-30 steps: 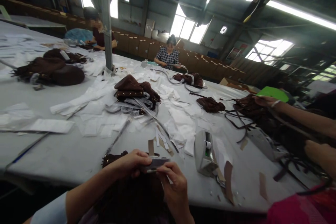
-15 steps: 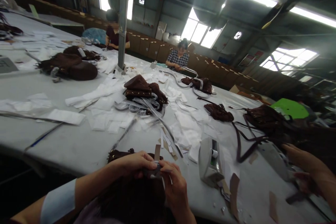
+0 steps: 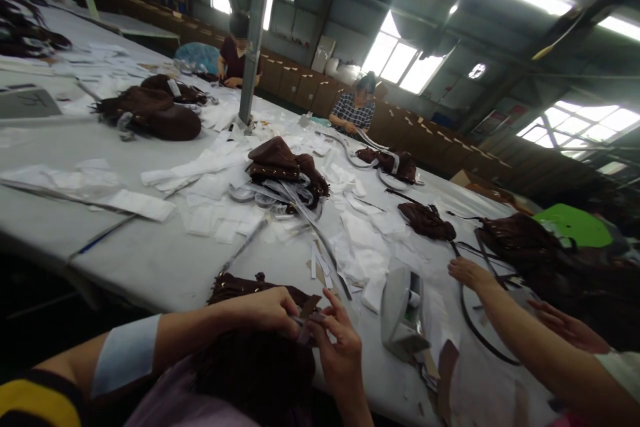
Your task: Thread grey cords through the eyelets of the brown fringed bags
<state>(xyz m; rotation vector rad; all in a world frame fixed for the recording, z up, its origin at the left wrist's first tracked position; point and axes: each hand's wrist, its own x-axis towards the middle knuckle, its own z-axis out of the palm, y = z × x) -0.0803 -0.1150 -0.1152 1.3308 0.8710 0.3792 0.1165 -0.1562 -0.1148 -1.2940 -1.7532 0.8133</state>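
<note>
Co-worker's hand [image 3: 470, 273] has reached further in, right of frame. Bag [image 3: 235, 285] at lower centre, just beside the work. Left hand [image 3: 270, 310] and right hand [image 3: 343, 340] together, pinching strip [image 3: 311, 305], lower centre; likely two-handed because it's small. Dispenser [image 3: 393, 320], lower right, probably parked for reach.

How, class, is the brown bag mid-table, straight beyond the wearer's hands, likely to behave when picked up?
Probably floppy: the brown bag lies slumped in folds. Pale strips bunched against it may drag along. It seems unlikely to roll, being an uneven heap.
</note>
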